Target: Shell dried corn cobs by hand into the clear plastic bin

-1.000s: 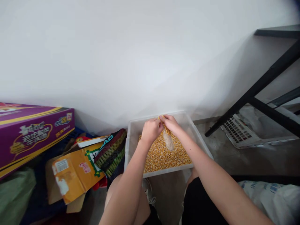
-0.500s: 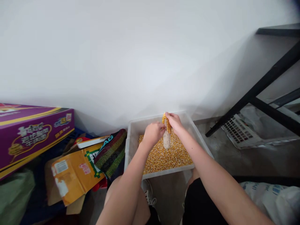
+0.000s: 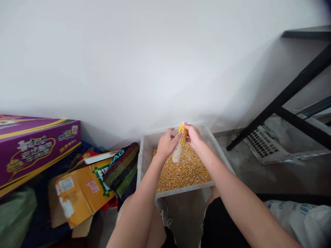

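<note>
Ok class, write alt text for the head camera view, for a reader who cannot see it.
The left hand and right hand hold a half-stripped corn cob above a clear plastic bin of loose yellow kernels, by a white wall.

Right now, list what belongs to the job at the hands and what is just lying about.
Job: left hand, right hand, partly stripped corn cob, loose corn kernels, clear plastic bin.
Lying about: purple cardboard box, yellow cardboard packaging, mesh bag, black metal frame.
</note>
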Demonstrator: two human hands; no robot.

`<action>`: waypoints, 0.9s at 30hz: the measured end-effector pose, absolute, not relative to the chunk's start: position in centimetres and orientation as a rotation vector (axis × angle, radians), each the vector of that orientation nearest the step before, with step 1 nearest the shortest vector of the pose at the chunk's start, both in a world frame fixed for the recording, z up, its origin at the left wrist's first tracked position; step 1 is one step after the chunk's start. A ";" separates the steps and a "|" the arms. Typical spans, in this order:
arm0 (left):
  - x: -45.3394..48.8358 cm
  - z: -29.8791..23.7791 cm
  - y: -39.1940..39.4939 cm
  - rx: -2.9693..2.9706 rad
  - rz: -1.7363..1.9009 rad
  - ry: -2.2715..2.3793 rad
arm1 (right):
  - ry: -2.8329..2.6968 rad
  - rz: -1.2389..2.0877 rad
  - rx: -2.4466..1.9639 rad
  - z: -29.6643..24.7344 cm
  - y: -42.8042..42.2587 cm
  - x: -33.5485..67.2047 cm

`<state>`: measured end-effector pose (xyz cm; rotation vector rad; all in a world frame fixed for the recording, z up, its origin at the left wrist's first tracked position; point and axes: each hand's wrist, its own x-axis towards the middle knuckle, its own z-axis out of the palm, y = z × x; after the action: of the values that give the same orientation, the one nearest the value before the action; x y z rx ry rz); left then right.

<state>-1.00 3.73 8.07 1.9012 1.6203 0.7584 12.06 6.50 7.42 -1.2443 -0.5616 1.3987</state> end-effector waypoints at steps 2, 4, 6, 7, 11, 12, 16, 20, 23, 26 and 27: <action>-0.4 8.2 3.6 1.893 0.774 1.557 | -0.580 1.421 -1.202 7.8 6.2 11.6; 0.0 8.4 3.6 1.934 0.805 1.485 | -0.593 1.426 -1.184 8.0 6.0 11.3; 0.2 8.5 3.6 1.977 0.810 1.441 | -0.601 1.404 -1.185 7.9 5.9 11.2; 0.3 8.5 3.6 1.995 0.796 1.430 | -0.608 1.386 -1.189 7.7 5.9 11.2; 0.1 7.9 4.1 2.064 0.725 1.403 | -0.655 1.341 -1.198 7.0 5.9 11.5; 0.0 7.7 4.2 2.076 0.709 1.407 | -0.666 1.341 -1.198 6.8 5.9 11.5; 0.0 7.3 4.4 2.108 0.687 1.405 | -0.706 1.346 -1.189 6.3 5.9 11.6; 0.1 7.2 4.5 2.163 0.669 1.418 | -0.743 1.315 -1.194 5.9 6.1 11.7; 0.0 7.2 4.4 2.174 0.640 1.425 | -0.756 1.321 -1.201 6.0 6.1 11.8; -0.1 7.6 4.3 2.166 0.664 1.399 | -0.738 1.323 -1.217 6.3 6.3 12.0; -0.2 7.8 4.2 2.168 0.688 1.405 | -0.725 1.313 -1.229 6.3 6.4 12.1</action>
<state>-0.16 4.22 7.76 2.1676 1.4046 0.6883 12.12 6.45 6.30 -1.2288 -0.7251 1.3131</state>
